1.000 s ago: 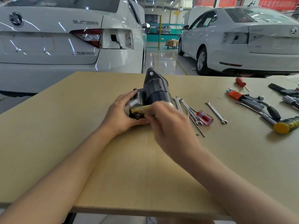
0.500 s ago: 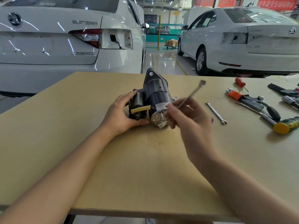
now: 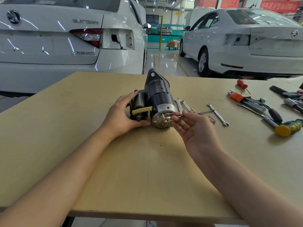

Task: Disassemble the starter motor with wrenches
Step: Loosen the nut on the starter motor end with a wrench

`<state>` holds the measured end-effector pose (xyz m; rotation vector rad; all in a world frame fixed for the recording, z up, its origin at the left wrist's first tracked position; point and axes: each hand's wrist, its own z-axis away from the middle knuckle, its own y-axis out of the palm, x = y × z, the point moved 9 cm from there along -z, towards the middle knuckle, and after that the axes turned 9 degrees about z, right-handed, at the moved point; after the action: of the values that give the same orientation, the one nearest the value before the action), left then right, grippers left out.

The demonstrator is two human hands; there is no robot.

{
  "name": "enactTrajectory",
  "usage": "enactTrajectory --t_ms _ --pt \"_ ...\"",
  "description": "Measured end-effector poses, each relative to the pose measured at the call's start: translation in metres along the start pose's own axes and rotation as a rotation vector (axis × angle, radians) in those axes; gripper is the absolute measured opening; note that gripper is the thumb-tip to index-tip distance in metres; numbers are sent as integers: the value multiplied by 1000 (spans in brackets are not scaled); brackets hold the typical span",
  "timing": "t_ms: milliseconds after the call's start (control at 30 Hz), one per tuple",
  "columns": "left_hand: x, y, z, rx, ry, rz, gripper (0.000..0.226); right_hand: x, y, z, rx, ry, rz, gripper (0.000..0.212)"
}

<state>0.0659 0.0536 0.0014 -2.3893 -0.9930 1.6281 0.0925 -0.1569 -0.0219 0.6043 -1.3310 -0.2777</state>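
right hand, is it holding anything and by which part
The right hand pinches a slim silver wrench between thumb and fingertips near its working end, which sits on a fastener on the black starter motor's silver end cap.

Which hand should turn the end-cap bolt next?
Right. The right hand already holds the wrench on the starter motor end cap; the left hand grips the body, steadying it.

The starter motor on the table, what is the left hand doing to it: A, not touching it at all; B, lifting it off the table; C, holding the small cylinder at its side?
C: the left hand wraps the small side cylinder of the starter motor, which rests on the table.
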Motion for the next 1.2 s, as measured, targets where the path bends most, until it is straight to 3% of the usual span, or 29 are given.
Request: enactTrajectory --t_ms 100,167,267,367,433,500,567,767,933,1033,1200 --pt "0 1 0 3 1 1 104 11 5 4 38 -114 102 9" --pt "0 1 0 2 4 0 104 27 13 12 60 -302 262 11" --pt "2 1 0 0 -4 7 104 52 40 39 105 -787 709 17" --pt "1 1 -1 6 7 -12 102 36 81 74 260 -1269 1251 13" --pt "0 1 -1 11 23 -4 94 8 98 80 431 -1364 1526 17" --pt "-2 0 -1 7 23 -11 92 -6 100 79 545 -1348 1641 20" --pt "-2 0 -1 3 20 -15 93 0 94 78 556 -1295 1531 19" --pt "0 0 0 1 -4 -3 103 20 49 36 293 -526 573 18" --pt "0 1 0 7 -16 -3 106 5 10 6 57 -89 126 17" --pt "0 2 0 15 -23 -8 107 -4 5 -2 22 -6 28 13" --pt "1 5 0 34 -31 -12 106 4 4 0 34 -87 30 10"
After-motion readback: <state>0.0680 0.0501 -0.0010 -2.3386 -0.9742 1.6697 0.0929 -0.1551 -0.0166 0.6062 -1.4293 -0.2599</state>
